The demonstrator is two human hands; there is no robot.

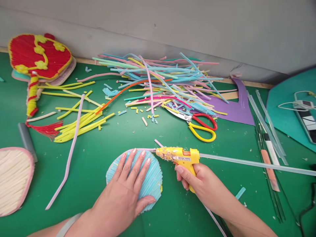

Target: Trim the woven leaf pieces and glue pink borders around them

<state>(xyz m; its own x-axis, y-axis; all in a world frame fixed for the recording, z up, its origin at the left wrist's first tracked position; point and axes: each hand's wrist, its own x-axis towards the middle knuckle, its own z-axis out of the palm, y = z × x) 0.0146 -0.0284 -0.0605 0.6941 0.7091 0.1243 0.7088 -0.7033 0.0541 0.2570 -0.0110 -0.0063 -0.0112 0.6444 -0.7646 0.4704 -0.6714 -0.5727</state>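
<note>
My left hand (125, 194) lies with spread fingers on a round light-blue ribbed piece (150, 177), pressing it to the green table. A lilac strip (145, 149) runs along the piece's top edge under my fingertips. My right hand (191, 177) is wrapped round the handle of a yellow glue gun (179, 156). The gun's nozzle points left and sits at the strip, by the upper right edge of the piece. A long clear glue stick (247, 162) extends from the gun's back to the right.
Red-and-yellow scissors (197, 125) lie beyond the gun, before a heap of coloured strips (158, 79). Yellow strips (79, 126), a lilac strip (71, 151), a red fan (40, 56) and a cream piece (14, 179) are at left. A phone (307, 121) is at right.
</note>
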